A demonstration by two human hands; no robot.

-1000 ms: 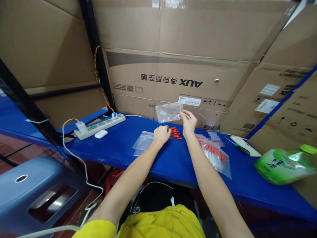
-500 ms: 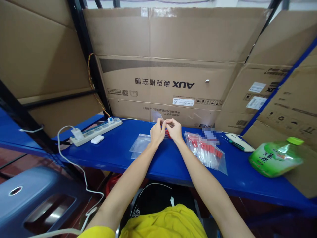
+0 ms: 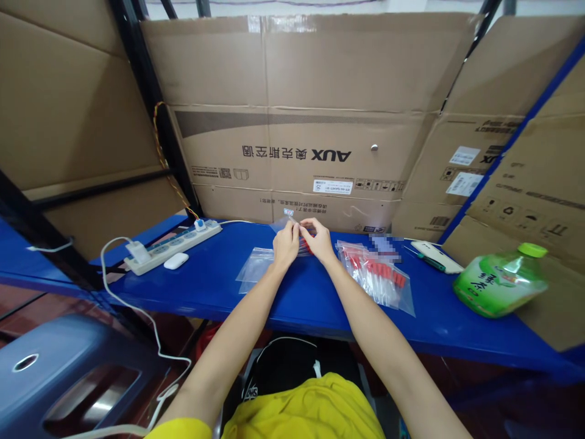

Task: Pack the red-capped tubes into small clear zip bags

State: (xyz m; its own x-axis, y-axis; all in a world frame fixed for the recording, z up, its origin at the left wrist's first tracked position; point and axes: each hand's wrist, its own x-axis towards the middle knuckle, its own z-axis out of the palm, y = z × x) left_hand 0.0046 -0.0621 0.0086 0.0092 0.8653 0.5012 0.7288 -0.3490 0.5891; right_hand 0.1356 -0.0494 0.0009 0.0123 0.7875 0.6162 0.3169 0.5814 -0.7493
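Note:
A clear plastic bag [image 3: 278,224] with a small printed mark near its top is held up at the back of the blue table. My left hand [image 3: 286,245] is closed on the bag, its thumb and fingers pinched. Beside it my right hand [image 3: 317,239] pinches at the bag's edge, fingertips almost touching the left ones. Red-ended items [image 3: 304,247] show between and below my hands, partly hidden. To the left lie flat clear bags [image 3: 256,268]. On the right rests a pile of clear bags [image 3: 379,277] with red-ended pieces inside.
A white power strip [image 3: 171,247] and a white case [image 3: 176,261] sit at the left. A green-handled screwdriver [image 3: 429,261] and a green-labelled bottle [image 3: 498,283] stand at the right. Cardboard panels [image 3: 320,79] wall the blue table [image 3: 315,305]. A stool [image 3: 68,347] is lower left.
The clear bag now shows more to the left of my fingers, with its printed mark visible. My hands stay close together. The whole view has shifted slightly.

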